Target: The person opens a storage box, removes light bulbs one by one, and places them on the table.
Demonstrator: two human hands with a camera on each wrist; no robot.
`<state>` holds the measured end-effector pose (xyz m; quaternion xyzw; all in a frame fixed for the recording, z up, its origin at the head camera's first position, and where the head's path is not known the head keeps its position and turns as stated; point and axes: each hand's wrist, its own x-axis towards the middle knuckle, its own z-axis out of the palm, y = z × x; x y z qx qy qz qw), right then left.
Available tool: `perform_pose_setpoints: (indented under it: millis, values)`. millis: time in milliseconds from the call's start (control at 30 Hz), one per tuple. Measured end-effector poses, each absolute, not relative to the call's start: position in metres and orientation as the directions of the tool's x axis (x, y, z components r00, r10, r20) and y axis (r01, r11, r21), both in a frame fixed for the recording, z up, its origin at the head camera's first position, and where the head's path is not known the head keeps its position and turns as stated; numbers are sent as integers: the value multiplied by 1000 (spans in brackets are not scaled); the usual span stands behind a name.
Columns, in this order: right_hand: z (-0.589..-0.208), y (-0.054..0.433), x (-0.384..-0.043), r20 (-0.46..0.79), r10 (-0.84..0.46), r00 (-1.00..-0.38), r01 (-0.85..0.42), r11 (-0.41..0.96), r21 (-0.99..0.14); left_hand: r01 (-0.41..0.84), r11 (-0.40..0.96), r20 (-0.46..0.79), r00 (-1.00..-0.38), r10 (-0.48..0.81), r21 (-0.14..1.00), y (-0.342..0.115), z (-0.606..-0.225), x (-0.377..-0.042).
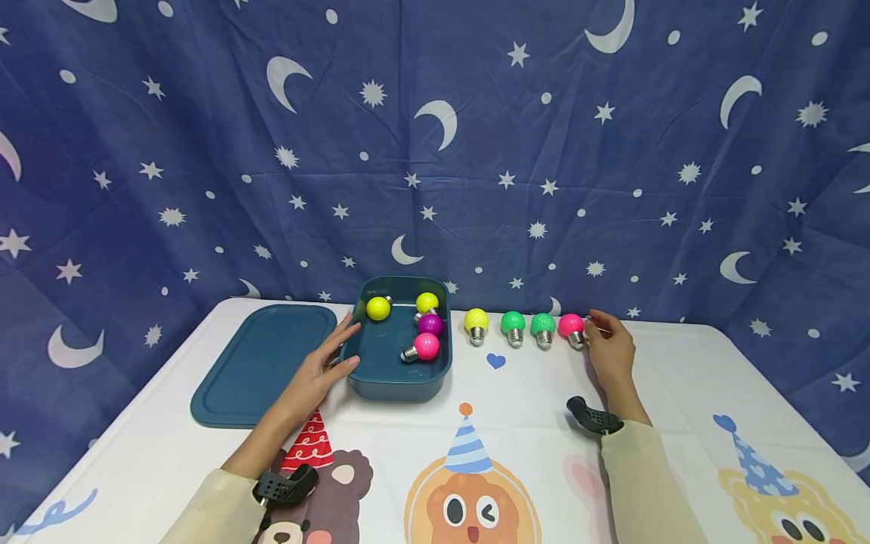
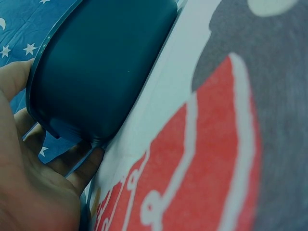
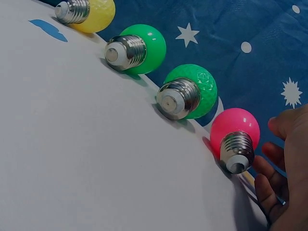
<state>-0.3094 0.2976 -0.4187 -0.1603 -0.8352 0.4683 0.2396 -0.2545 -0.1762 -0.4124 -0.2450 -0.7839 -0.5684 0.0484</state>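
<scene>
My left hand (image 1: 318,378) rests against the left side of a dark teal plastic box (image 1: 397,389), fingers spread along its rim and wall. Inside the box lie two yellow light bulbs, a purple bulb (image 1: 430,325) and a pink bulb (image 1: 427,347). Right of the box, a row on the table holds a yellow bulb (image 1: 476,320), a smooth green bulb (image 1: 513,323), a faceted green bulb (image 1: 543,325) and a pink bulb (image 3: 235,129). Beside that last pink bulb is my right hand (image 1: 611,353), its fingers loosely bent and nothing between them in the right wrist view.
A flat teal lid (image 1: 265,363) lies on the table left of the box, beneath my left forearm's far side. A blue curtain (image 1: 476,151) with moons and stars hangs behind the table's back edge. The white tablecloth (image 1: 530,423) bears printed cartoon figures.
</scene>
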Motion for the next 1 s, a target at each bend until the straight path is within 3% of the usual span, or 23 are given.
perform_pose_setpoints:
  millis: [567, 1000]
  values:
    - [-420, 298, -310, 247, 489, -837, 45, 511, -859, 433, 233, 349, -878, 327, 871, -176, -412, -254]
    - [-421, 299, -310, 203, 429, -880, 81, 557, -826, 436, 232, 354, -877, 324, 869, -176, -411, -252]
